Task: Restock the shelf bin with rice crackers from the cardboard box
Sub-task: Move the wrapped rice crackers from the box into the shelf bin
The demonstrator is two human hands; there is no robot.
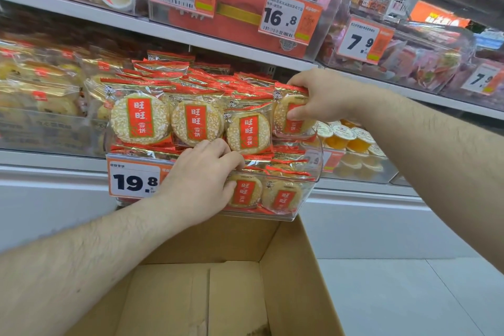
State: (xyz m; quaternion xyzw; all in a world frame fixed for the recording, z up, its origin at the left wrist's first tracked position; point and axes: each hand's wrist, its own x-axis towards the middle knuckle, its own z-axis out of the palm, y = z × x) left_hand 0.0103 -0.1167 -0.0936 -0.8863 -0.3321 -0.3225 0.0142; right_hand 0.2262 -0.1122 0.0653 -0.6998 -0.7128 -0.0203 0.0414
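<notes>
A clear plastic shelf bin (pixel 317 166) is heaped with rice cracker packets (pixel 139 117), red and gold wrappers with round white crackers. Three packets stand upright across the front row. My right hand (pixel 319 98) pinches a further rice cracker packet (pixel 294 128) at the right end of that row, thumb on its face and fingers over its top edge. My left hand (pixel 201 180) has its fingers curled over the bin's front rim, thumb on the clear wall. Below me is the cardboard box (pixel 297 275), open, with only its bare bottom flaps showing.
An orange price tag reading 19.8 (pixel 133 180) hangs on the bin's front left. Neighbouring bins hold yellow pastries (pixel 41 90) on the left and jelly cups (pixel 343 136) on the right. A shelf with more bins and price tags (pixel 289 19) runs overhead. White floor lies to the right.
</notes>
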